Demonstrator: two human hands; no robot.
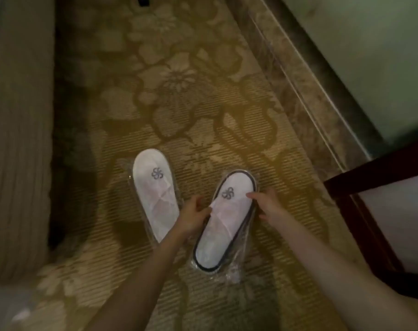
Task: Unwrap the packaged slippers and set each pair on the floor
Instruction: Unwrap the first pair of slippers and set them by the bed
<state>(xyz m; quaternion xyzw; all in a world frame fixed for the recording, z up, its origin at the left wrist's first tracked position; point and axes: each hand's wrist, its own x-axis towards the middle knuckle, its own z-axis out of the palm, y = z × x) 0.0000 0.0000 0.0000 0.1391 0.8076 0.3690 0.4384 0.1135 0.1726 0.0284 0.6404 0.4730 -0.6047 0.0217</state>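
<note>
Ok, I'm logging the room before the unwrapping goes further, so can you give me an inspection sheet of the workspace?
Surface: floral carpet, dimly lit.
Job's things: plain white slipper pack lies on the carpet in clear wrap; black-trimmed slipper pack is to its right, also wrapped, held at both sides. Whether it rests on the carpet cannot be told.
Clutter: nothing seen.
Hands: left hand grips the black-trimmed slipper pack's left edge; right hand pinches its right edge, thumb on top.
Cables: nothing seen.
Surroundings: marble strip borders the carpet on the right; dark wooden furniture at right; ribbed upholstery at left.
</note>
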